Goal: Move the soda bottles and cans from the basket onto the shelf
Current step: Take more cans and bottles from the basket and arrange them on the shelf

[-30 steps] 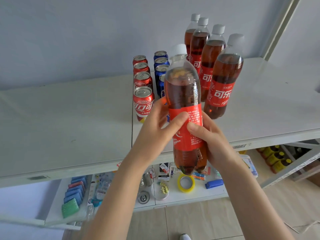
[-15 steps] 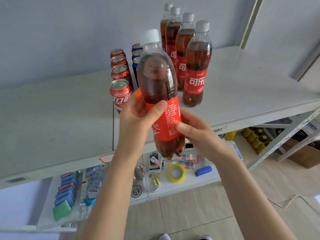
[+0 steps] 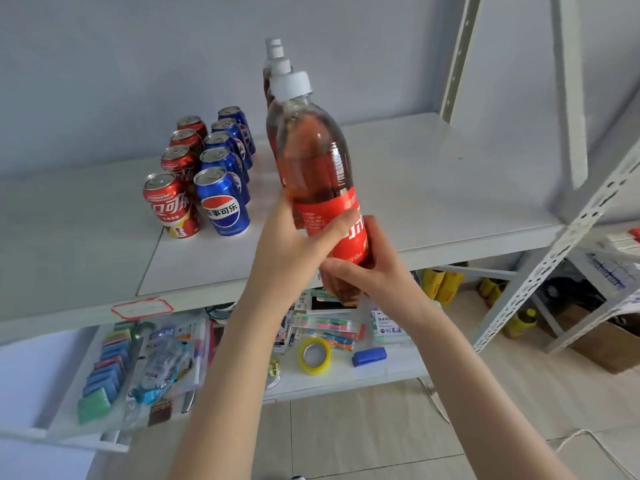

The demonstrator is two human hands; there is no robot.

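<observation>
A cola bottle (image 3: pixel 317 168) with a white cap and red label is held upright, slightly tilted, in front of the white shelf (image 3: pixel 433 188). My left hand (image 3: pixel 291 251) wraps its label from the left. My right hand (image 3: pixel 367 271) grips its lower part from the right. Behind it stands a row of cola bottles (image 3: pixel 275 60), mostly hidden, only caps and a shoulder showing. To the left stand a row of red cola cans (image 3: pixel 169 199) and a row of blue Pepsi cans (image 3: pixel 221 202). The basket is not in view.
A perforated metal upright (image 3: pixel 554 258) stands at the shelf's right front corner, another post (image 3: pixel 457 60) at the back. The lower shelf (image 3: pixel 391 372) holds a yellow tape roll (image 3: pixel 314 356), a blue stapler (image 3: pixel 369 356), toothbrushes and small packets. Yellow bottles (image 3: pixel 443 282) sit further down.
The view has shifted, so the held bottle now lines up in front of the bottle row and covers it. The label has turned so its logo faces right. Both hands keep their hold.
</observation>
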